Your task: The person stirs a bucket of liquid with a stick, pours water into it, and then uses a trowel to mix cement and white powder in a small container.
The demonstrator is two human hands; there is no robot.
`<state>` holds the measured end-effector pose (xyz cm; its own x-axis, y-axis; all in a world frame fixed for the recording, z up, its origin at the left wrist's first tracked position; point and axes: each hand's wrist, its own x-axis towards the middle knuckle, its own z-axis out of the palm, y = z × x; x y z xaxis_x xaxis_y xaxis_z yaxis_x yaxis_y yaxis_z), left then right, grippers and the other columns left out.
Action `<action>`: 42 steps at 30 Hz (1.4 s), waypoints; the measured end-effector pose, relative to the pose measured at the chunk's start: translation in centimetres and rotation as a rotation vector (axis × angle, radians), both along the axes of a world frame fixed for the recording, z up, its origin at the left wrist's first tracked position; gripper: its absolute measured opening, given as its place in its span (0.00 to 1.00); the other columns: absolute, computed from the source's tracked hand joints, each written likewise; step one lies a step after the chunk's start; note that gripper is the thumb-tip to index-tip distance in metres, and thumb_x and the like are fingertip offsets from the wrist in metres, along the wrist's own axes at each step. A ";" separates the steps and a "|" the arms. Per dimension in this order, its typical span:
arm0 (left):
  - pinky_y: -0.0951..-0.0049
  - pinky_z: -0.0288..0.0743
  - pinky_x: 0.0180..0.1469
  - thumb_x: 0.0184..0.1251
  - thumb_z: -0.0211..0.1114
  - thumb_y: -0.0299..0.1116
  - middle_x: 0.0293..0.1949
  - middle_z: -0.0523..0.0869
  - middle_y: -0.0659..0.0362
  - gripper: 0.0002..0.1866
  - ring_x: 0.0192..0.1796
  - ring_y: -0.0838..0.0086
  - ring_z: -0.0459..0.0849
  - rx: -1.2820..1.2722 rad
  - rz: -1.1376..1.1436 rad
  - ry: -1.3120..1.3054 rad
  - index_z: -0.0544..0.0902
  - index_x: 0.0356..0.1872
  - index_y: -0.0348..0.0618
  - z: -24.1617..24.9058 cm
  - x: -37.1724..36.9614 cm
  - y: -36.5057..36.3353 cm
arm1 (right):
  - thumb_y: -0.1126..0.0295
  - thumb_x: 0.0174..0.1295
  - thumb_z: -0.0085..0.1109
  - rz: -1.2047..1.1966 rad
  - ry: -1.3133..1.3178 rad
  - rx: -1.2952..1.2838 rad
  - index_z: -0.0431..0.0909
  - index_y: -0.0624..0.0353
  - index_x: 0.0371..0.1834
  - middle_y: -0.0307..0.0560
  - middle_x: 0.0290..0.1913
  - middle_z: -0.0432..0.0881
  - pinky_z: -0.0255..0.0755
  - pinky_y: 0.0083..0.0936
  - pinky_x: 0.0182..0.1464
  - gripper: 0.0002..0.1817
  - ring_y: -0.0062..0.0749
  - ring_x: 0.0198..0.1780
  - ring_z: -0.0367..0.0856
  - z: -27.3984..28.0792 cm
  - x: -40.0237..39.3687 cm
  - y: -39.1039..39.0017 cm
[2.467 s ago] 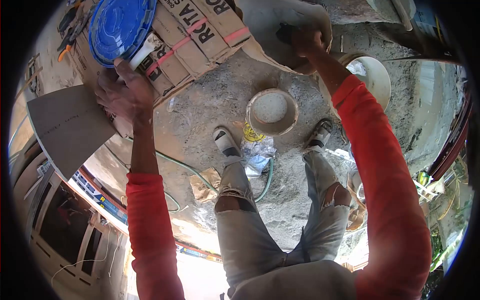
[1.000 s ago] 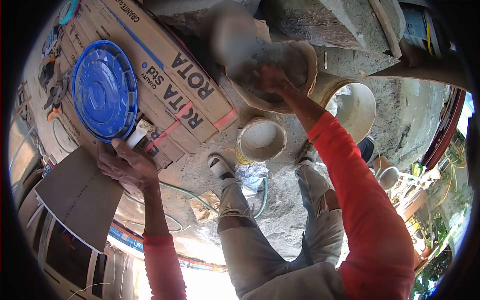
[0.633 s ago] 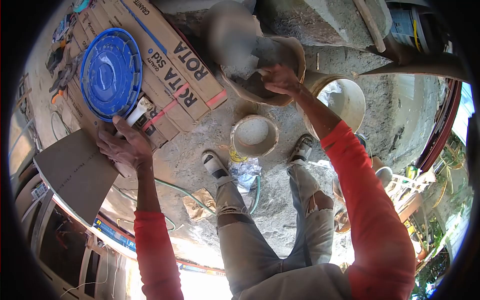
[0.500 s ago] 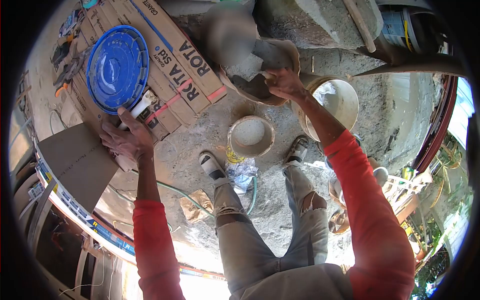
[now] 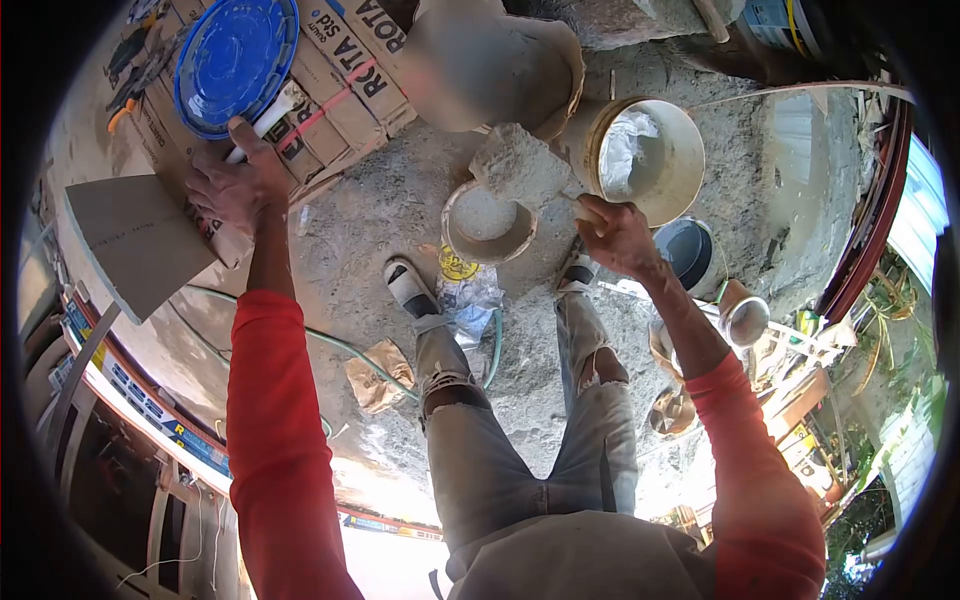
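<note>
My right hand (image 5: 622, 236) is closed round the handle of a trowel, its blade hidden under a heap of grey powder (image 5: 520, 168). The load hangs over the far rim of a small bucket (image 5: 526, 235) with pale grey material inside. Beyond it stands an open paper sack (image 5: 560, 60), partly lost in a blurred patch. My left hand (image 5: 240, 185) rests on the corner of the stacked cardboard boxes (image 5: 335, 135), thumb apart from the bent fingers. Its thumb lies by a white handle-like piece (image 5: 275, 113), near a blue lid (image 5: 237, 65) and a grey tile (image 5: 140, 240).
A large pale bucket (image 5: 690, 165) holding white plastic stands right of the small one. Closer in is a dark bucket (image 5: 685, 252). A green hose (image 5: 350, 345), crumpled brown paper (image 5: 380, 375) and a plastic bag (image 5: 470, 300) lie on the floor round my feet.
My right hand has come out of the sack toward me, bringing the loaded trowel over the small bucket. The left hand stays at the box corner while the view has shifted.
</note>
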<state>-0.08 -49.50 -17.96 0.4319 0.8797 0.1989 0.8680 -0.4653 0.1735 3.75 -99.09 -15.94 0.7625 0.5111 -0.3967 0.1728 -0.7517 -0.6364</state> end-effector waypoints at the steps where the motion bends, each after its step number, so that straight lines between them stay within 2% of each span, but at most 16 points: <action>1: 0.41 0.55 0.83 0.73 0.52 0.75 0.79 0.69 0.40 0.53 0.81 0.42 0.64 0.019 0.027 -0.026 0.71 0.78 0.33 -0.4 0.1 0.0 | 0.68 0.62 0.66 0.023 0.015 -0.031 0.86 0.53 0.50 0.59 0.33 0.89 0.84 0.51 0.41 0.13 0.61 0.37 0.91 -0.8 -1.6 -0.9; 4: 0.41 0.54 0.84 0.73 0.52 0.75 0.80 0.68 0.41 0.53 0.83 0.42 0.62 -0.073 -0.002 -0.052 0.70 0.79 0.34 1.1 0.2 -0.9 | 0.66 0.63 0.65 0.069 0.092 -0.137 0.87 0.52 0.49 0.58 0.31 0.88 0.83 0.53 0.43 0.13 0.61 0.37 0.90 -5.5 -7.3 -3.9; 6: 0.41 0.55 0.84 0.73 0.54 0.73 0.77 0.72 0.44 0.48 0.81 0.45 0.64 -0.074 -0.017 -0.097 0.76 0.74 0.37 1.1 0.1 -1.0 | 0.64 0.63 0.65 0.069 0.173 -0.212 0.87 0.52 0.49 0.57 0.30 0.87 0.83 0.55 0.43 0.13 0.62 0.38 0.90 -10.0 -10.8 -5.1; 7: 0.41 0.55 0.84 0.73 0.55 0.72 0.76 0.73 0.45 0.46 0.81 0.46 0.65 -0.077 -0.020 -0.098 0.78 0.73 0.38 1.2 0.2 -1.0 | 0.62 0.64 0.61 0.087 0.260 -0.294 0.87 0.51 0.51 0.61 0.36 0.90 0.84 0.54 0.48 0.15 0.63 0.44 0.91 -12.2 -12.0 -5.4; 10: 0.44 0.58 0.82 0.71 0.58 0.70 0.71 0.77 0.46 0.40 0.77 0.48 0.69 -0.025 -0.039 -0.144 0.84 0.65 0.43 -0.1 -0.2 -0.2 | 0.62 0.64 0.58 0.094 0.307 -0.476 0.88 0.50 0.55 0.65 0.45 0.91 0.85 0.53 0.58 0.19 0.65 0.53 0.90 -18.3 -15.4 -5.2; 12: 0.45 0.60 0.79 0.70 0.60 0.68 0.66 0.80 0.44 0.37 0.74 0.47 0.71 0.019 -0.072 -0.205 0.85 0.60 0.43 -0.7 -0.3 0.0 | 0.61 0.63 0.58 0.052 0.318 -0.528 0.88 0.51 0.58 0.66 0.51 0.91 0.83 0.53 0.63 0.21 0.65 0.57 0.89 -19.9 -17.0 -4.4; 13: 0.45 0.60 0.79 0.70 0.60 0.68 0.66 0.79 0.45 0.38 0.74 0.47 0.71 0.035 -0.053 -0.210 0.84 0.61 0.42 -1.1 -0.3 0.1 | 0.61 0.62 0.57 0.030 0.317 -0.554 0.88 0.52 0.59 0.67 0.54 0.90 0.82 0.53 0.66 0.23 0.65 0.59 0.89 -20.7 -17.5 -3.9; 16: 0.45 0.60 0.79 0.70 0.60 0.68 0.66 0.79 0.44 0.38 0.74 0.47 0.71 0.042 -0.066 -0.226 0.84 0.62 0.42 -1.3 -0.3 -0.3 | 0.59 0.63 0.61 -0.008 0.445 -0.640 0.88 0.47 0.63 0.64 0.60 0.89 0.80 0.50 0.69 0.25 0.61 0.64 0.87 -22.0 -17.7 -2.6; 19: 0.45 0.61 0.79 0.70 0.60 0.68 0.66 0.79 0.44 0.38 0.74 0.47 0.71 0.029 -0.072 -0.232 0.83 0.62 0.42 -1.1 -0.3 -0.5 | 0.60 0.62 0.61 -0.030 0.388 -0.681 0.88 0.55 0.61 0.65 0.59 0.90 0.80 0.50 0.69 0.25 0.60 0.64 0.87 -24.2 -18.6 -2.0; 22: 0.45 0.61 0.79 0.70 0.60 0.69 0.66 0.79 0.44 0.39 0.74 0.47 0.71 0.022 -0.080 -0.231 0.83 0.63 0.42 -0.8 -0.2 -0.6 | 0.63 0.60 0.63 0.000 0.429 -0.730 0.88 0.59 0.59 0.64 0.57 0.91 0.83 0.50 0.66 0.24 0.60 0.62 0.90 -22.6 -17.3 -0.2; 25: 0.45 0.61 0.79 0.70 0.60 0.69 0.66 0.79 0.44 0.39 0.74 0.46 0.71 0.024 -0.081 -0.233 0.82 0.63 0.42 -0.6 -0.2 -0.7 | 0.65 0.59 0.66 0.009 0.386 -0.741 0.89 0.58 0.57 0.62 0.54 0.92 0.84 0.48 0.65 0.22 0.58 0.61 0.90 -22.7 -17.4 0.3; 31: 0.45 0.61 0.78 0.70 0.60 0.70 0.66 0.79 0.43 0.40 0.74 0.46 0.71 0.005 -0.056 -0.181 0.82 0.65 0.42 -0.4 -0.2 -0.3 | 0.66 0.57 0.68 0.148 0.298 -0.766 0.91 0.57 0.49 0.63 0.52 0.92 0.85 0.47 0.60 0.17 0.56 0.57 0.92 -17.7 -16.8 0.2; 34: 0.44 0.61 0.78 0.71 0.60 0.70 0.66 0.79 0.43 0.40 0.74 0.46 0.71 0.007 -0.056 -0.135 0.81 0.65 0.42 -0.3 -0.3 0.0 | 0.66 0.58 0.68 0.139 0.268 -0.758 0.89 0.58 0.48 0.64 0.47 0.92 0.85 0.53 0.54 0.16 0.59 0.52 0.92 -11.2 -13.8 -0.6; 39: 0.41 0.63 0.75 0.72 0.56 0.75 0.65 0.78 0.42 0.46 0.73 0.44 0.71 0.058 -0.020 -0.048 0.78 0.70 0.41 -1.5 -0.2 0.8 | 0.69 0.61 0.65 0.120 -0.080 -0.451 0.85 0.60 0.48 0.63 0.37 0.88 0.83 0.56 0.44 0.13 0.64 0.41 0.91 3.4 -2.7 1.8; 40: 0.40 0.64 0.75 0.73 0.56 0.75 0.65 0.77 0.42 0.47 0.73 0.44 0.71 0.049 -0.004 -0.027 0.77 0.71 0.40 -1.2 -0.3 0.7 | 0.69 0.61 0.64 0.129 -0.140 -0.409 0.85 0.61 0.48 0.62 0.35 0.88 0.83 0.56 0.42 0.13 0.64 0.39 0.91 5.4 -0.6 3.2; 42: 0.39 0.64 0.74 0.73 0.55 0.76 0.65 0.77 0.42 0.47 0.74 0.43 0.71 0.029 -0.021 -0.030 0.76 0.71 0.39 -0.7 -0.2 0.4 | 0.70 0.61 0.64 0.152 -0.191 -0.471 0.86 0.60 0.47 0.62 0.36 0.89 0.84 0.54 0.41 0.12 0.63 0.39 0.91 5.3 3.8 5.6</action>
<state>-0.27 -49.14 -18.69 0.4434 0.8643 0.2373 0.8526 -0.4884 0.1859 7.59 -93.45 -10.66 0.7750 0.4213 -0.4710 0.3821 -0.9061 -0.1818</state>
